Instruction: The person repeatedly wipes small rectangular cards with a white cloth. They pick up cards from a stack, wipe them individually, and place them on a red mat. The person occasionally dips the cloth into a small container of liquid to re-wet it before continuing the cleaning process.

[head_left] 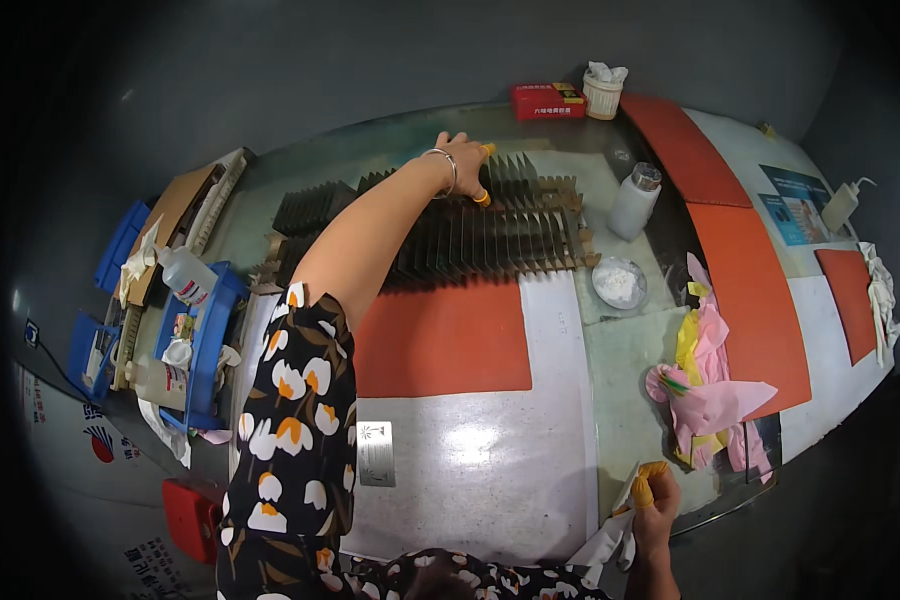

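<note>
My left hand [463,170] reaches across to the far side of the table, yellow covers on its fingertips. Its fingers are spread over two rows of thin dark plates [480,245], which stand upright in slotted racks. A silver bangle [444,172] circles that wrist. Low at the right, my right hand [656,508], also with yellow fingertip covers, is closed around a white cloth [602,545]; a thin pale edge sticks up beside the fingers. A small silvery plate [376,454] with dark marks lies on the white sheet, next to my left sleeve.
An orange mat [445,345] lies before the racks. At right are a metal-capped bottle [634,202], a dish of white material [619,283], pink cloths [710,400] and orange mats [745,300]. Blue bins [205,350] with bottles stand left; a red box [548,101] sits at back.
</note>
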The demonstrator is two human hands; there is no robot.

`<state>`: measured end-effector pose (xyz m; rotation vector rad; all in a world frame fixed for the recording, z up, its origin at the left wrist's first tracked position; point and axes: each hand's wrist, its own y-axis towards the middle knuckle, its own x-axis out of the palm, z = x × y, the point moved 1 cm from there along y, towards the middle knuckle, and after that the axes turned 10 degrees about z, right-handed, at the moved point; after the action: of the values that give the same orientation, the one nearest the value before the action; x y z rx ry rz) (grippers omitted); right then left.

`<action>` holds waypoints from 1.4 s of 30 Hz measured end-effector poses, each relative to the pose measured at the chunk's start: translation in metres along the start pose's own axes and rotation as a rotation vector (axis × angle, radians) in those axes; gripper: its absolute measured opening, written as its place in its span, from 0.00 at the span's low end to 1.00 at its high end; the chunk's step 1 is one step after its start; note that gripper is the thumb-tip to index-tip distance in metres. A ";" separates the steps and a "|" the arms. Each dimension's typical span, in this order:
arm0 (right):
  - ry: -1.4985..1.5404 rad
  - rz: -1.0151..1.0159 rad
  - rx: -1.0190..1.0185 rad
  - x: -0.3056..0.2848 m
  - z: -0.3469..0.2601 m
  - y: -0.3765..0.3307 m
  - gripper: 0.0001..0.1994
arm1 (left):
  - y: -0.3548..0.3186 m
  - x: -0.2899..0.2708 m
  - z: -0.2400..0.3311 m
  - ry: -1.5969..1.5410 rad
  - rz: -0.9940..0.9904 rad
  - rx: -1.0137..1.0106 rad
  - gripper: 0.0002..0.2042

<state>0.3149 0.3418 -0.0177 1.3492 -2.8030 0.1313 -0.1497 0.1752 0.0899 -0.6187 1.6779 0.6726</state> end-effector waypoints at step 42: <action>-0.279 0.120 -0.267 -0.020 0.031 0.011 0.05 | -0.467 0.004 0.026 -0.431 0.006 -0.224 0.42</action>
<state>0.3189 0.3611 -0.0504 1.2213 -2.9820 -0.4470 0.1992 -0.1311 0.0317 -0.5767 1.2146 0.9341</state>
